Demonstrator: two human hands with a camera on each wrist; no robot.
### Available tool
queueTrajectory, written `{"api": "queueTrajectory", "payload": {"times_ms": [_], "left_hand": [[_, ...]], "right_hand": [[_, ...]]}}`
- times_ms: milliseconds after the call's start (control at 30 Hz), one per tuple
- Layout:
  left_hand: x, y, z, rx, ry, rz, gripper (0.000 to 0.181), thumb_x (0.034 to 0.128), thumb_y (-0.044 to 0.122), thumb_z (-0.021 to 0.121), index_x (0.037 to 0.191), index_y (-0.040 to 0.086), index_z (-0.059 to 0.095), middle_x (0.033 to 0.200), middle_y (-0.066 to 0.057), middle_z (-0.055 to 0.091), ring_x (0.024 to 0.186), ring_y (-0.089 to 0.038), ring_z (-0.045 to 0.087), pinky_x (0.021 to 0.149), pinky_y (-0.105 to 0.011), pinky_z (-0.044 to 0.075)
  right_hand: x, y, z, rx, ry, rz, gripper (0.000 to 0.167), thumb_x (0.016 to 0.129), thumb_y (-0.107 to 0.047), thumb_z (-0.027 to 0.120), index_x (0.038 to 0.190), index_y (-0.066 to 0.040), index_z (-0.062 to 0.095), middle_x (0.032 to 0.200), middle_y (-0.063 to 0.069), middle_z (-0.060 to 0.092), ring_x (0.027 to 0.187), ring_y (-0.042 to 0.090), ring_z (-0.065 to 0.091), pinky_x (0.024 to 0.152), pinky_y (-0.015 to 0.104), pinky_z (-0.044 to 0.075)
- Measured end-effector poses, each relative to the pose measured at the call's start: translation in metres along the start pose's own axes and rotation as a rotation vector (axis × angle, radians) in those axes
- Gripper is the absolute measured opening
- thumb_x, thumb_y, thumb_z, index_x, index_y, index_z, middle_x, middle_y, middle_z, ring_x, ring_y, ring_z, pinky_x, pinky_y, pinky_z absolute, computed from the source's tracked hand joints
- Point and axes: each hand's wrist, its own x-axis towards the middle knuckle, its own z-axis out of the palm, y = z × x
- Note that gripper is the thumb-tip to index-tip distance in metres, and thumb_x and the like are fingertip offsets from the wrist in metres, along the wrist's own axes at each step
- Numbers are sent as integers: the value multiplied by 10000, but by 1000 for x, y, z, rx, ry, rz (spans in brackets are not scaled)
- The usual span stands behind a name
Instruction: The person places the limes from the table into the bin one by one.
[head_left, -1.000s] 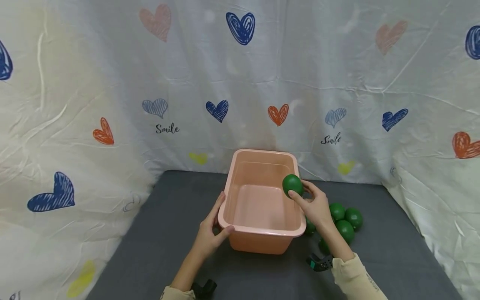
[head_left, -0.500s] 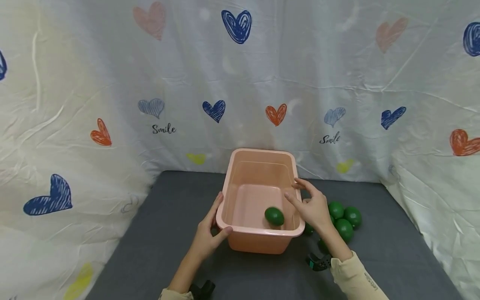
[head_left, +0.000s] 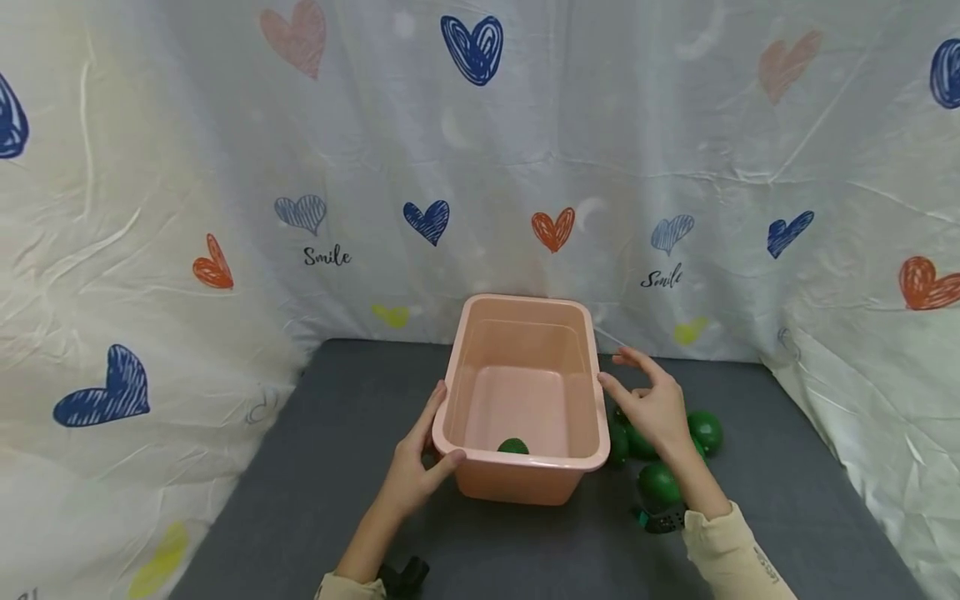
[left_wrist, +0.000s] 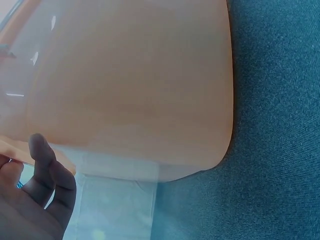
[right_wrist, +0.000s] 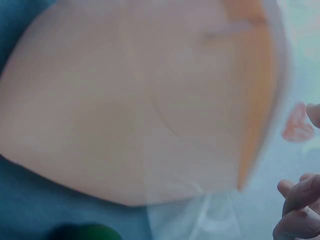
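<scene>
A pink plastic basin [head_left: 525,408] stands on the dark table in the head view. My left hand [head_left: 416,471] holds its near left corner, thumb on the front rim and fingers along the left side. In the left wrist view, curled fingers [left_wrist: 55,185] show at the basin's rim. One green lime [head_left: 513,446] lies inside the basin, mostly hidden behind the front wall. My right hand [head_left: 656,408] holds nothing and hovers just right of the basin, thumb and fingers apart. Several limes [head_left: 660,485] lie on the table below it, partly covered by the hand and wrist.
The grey table [head_left: 330,467] stretches to both sides of the basin. A white cloth [head_left: 495,183] printed with hearts hangs behind and at the sides. Each wrist wears a black camera strap [head_left: 663,521].
The right hand let the lime drop into the basin, then moved right, out over the limes. The lime rolled toward the front wall. The left hand stayed on the rim.
</scene>
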Motion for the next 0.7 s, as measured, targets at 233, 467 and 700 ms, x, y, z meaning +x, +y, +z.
{"api": "queueTrajectory", "payload": {"times_ms": [233,467,700], "left_hand": [[4,2,2,-30,3,4,927,941,154,772,1708,198,253,1762,-134,206,1535,-413,333,1104,-226,424],[1,0,1,-12,12,5,937,928,126,779,1706,205,262,1768,-64,212,1539,-396,318,1112,-169,378],[-1,-1,3,-6,15,-1,939,926,139,781,1705,233,265,1767,-35,217,1545,-390,318,1126,-173,363]], "right_hand": [[5,3,-44,-11,126,40,649,1019,-374,733,1572,-105,524,1445,176,641,681,-112,655,615,155,531],[-5,21,-79,-42,175,140,715,1022,-455,703,1628,-172,451,1517,162,583,758,-120,647,626,163,532],[-22,49,-92,-92,192,276,778,1013,-517,686,1651,-169,409,1587,154,534,1530,263,394,1152,479,441]]}}
